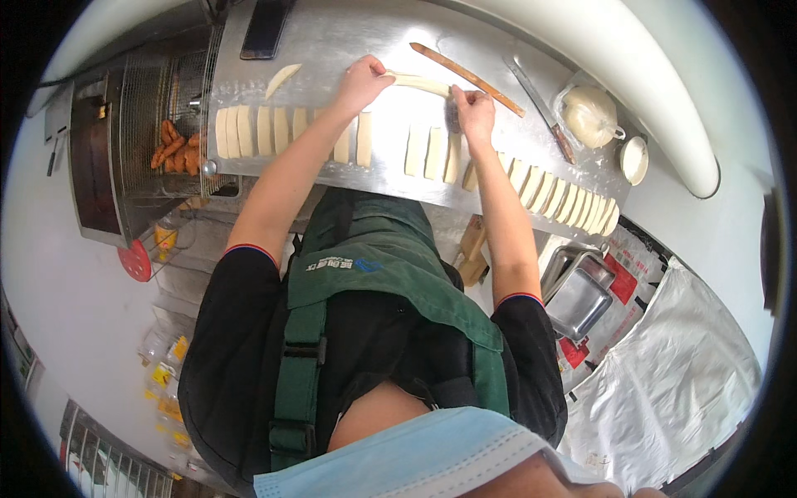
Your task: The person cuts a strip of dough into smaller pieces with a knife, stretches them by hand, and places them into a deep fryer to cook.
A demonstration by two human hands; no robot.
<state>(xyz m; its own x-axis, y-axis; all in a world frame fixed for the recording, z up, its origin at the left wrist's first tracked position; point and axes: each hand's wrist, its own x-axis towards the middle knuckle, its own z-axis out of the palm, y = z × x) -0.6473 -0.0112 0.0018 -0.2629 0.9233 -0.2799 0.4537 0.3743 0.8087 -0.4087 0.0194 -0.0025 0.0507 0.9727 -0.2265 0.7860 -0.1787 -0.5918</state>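
A worker (374, 324) in a green apron (378, 257) is leaning over a stainless-steel counter (386, 141) spanning the top of the frame. At left, a metal unit resembling a fryer (97, 158) is adjoining it, with golden-brown fried sticks (178, 158) sitting behind wire mesh. Pale dough strips are lining the counter's near edge, one row (530, 187) running toward right of centre and another (244, 131) lying at upper left. At upper right, a wooden rod (466, 77), a knife (538, 106), a knotted plastic bag (589, 116) of what looks like dough and a small bowl (633, 160) are resting.

Near top centre, the left hand (363, 87) and right hand (476, 116) are pinching opposite ends of a single dough strip (419, 82), fingers closed, holding it drawn out lengthwise above the counter. A loose, slender piece (283, 80) is lying at upper left. By appearances, the cutting is largely done and one strip is being stretched, while the lined-up strips are still awaiting that handling.
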